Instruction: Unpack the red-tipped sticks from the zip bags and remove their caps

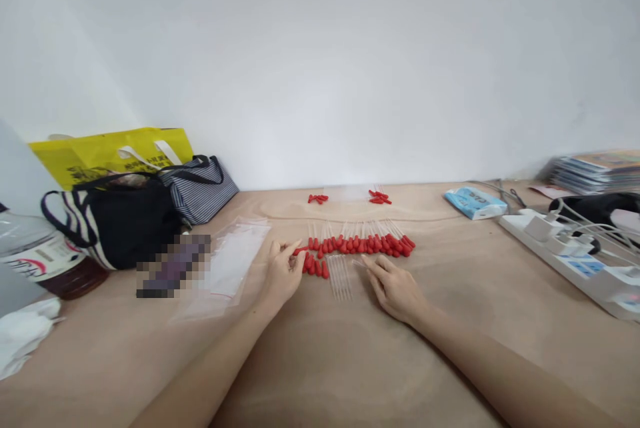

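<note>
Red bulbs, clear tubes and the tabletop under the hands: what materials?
Small red capsule-shaped bulbs: likely rubber or soft plastic; opaque, matte, even red.
Thin clear straight tubes: glass or hard plastic, cannot tell which; transparent, with faint glints.
Tan tabletop: looks like plywood or wood veneer; matte, with wavy grain lines.

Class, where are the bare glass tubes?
Head view, centre: the glass tubes lie between the left hand and right hand, nearer than the red-bulbed droppers.
</note>
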Motion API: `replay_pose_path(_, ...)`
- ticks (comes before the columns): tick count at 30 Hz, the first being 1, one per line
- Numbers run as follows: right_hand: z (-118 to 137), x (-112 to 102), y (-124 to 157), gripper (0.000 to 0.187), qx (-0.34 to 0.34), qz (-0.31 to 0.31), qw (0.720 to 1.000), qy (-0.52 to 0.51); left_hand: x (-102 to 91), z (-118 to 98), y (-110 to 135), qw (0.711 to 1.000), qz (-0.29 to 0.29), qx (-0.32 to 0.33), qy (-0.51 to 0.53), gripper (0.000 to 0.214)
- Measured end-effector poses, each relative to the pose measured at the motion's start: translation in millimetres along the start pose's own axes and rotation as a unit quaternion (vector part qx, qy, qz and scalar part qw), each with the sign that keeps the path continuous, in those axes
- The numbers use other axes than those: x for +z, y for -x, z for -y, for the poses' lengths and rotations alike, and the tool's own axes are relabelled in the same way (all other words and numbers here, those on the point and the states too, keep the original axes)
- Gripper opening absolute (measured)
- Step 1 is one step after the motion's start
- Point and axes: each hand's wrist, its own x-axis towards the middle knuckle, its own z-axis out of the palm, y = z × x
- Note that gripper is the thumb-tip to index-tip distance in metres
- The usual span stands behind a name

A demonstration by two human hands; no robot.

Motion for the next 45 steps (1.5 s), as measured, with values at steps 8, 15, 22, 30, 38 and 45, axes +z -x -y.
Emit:
replay_pose_path(8, 8, 7, -8, 0.022, 0.075, 0.014, 0.995, -0.071, 14.1, -9, 2, 0.999, 0.037, 0.013, 0.007, 0.019)
replay_pose_path(15, 18, 7, -10, 0.024, 0.037, 0.025, 0.994, -0.100, 8.9, -10, 6, 0.998, 0.018, 0.053, -0.022, 0.019)
replay_pose_path(22, 10, 1, -7, 0.024, 0.037, -0.012, 0.988, -0.149, -14.1, -18, 13, 0.982, -0.067, 0.155, -0.090, 0.017)
replay_pose_path(30, -7, -1, -4, 0.022, 0.061, -0.047, 0.984, -0.159, -107.1, 69, 4, 0.925, -0.176, 0.200, -0.271, 0.009)
replay_pose_path(38, -7, -2, -7, 0.023, 0.081, -0.040, 0.984, -0.156, -178.5, 148, 10, 0.898, -0.288, 0.000, -0.333, 0.007)
replay_pose_path(45, -6, -2, -6, 0.023, 0.066, -0.037, 0.989, -0.127, -172.8, 146, 15, 0.889, -0.302, -0.026, -0.343, 0.004)
